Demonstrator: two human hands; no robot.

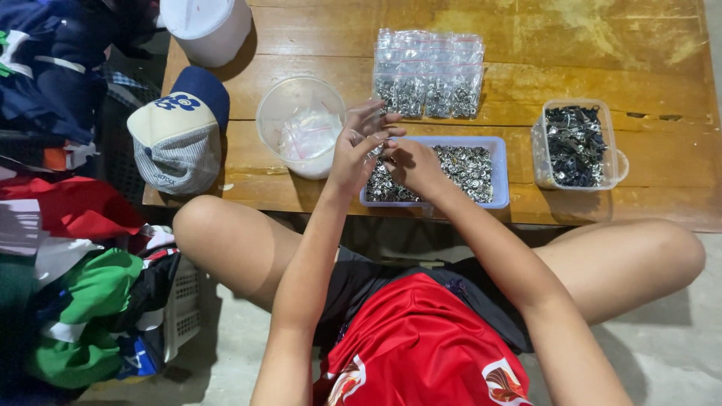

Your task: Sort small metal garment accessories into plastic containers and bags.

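Holding: left hand [361, 146] pinches a small clear plastic bag [374, 147] at frame centre, above the tray's left end.
Right hand [412, 164]: fingers curled at the bag mouth; contents hidden, cannot tell.
Tray: blue-rimmed rectangular tray of small silver metal parts [499, 171], lower centre.
Risk: parts missing the bag mouth could scatter; tray overhangs the worn wooden table [587, 45] edge, a knock could tip it.

Desk [602, 45] contents: four filled clear bags [429, 74], one blue tray [499, 174], one round tub [299, 124], one rectangular tub [575, 144], one cap [180, 131], one white bucket [207, 26].
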